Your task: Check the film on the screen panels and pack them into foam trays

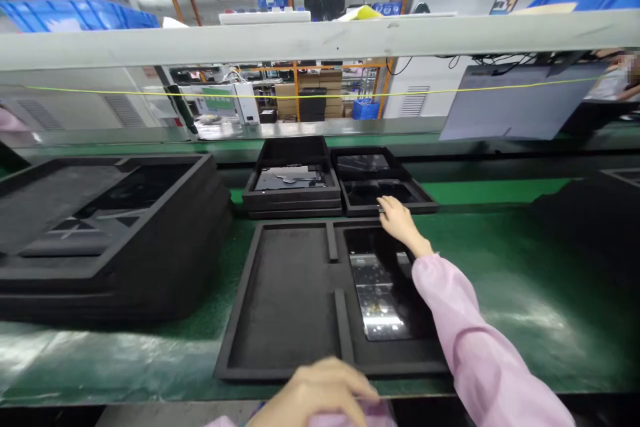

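Observation:
Stretched forward, my right hand (399, 221) is at the near rim of a small black foam tray (430, 205) with dark glassy panels in it. Its fingers are bent and slightly apart, with no held thing visible; whether they touch the rim or a panel is unclear. Below that forearm, a glossy black screen panel (383, 293) lies in the right compartment of a larger black foam tray (285, 293). The left compartment is bare. My left hand (320, 390), slightly blurred, hovers at this tray's front edge, fingers loosely curved and nothing visible in them.
A tall stack of black foam trays (165, 260) stands at left, the top one holding a dark panel. Another tray stack (295, 200) sits behind the middle tray. Dark foam pieces (590, 227) are at right. A shelf beam (320, 40) crosses above the green bench (525, 293).

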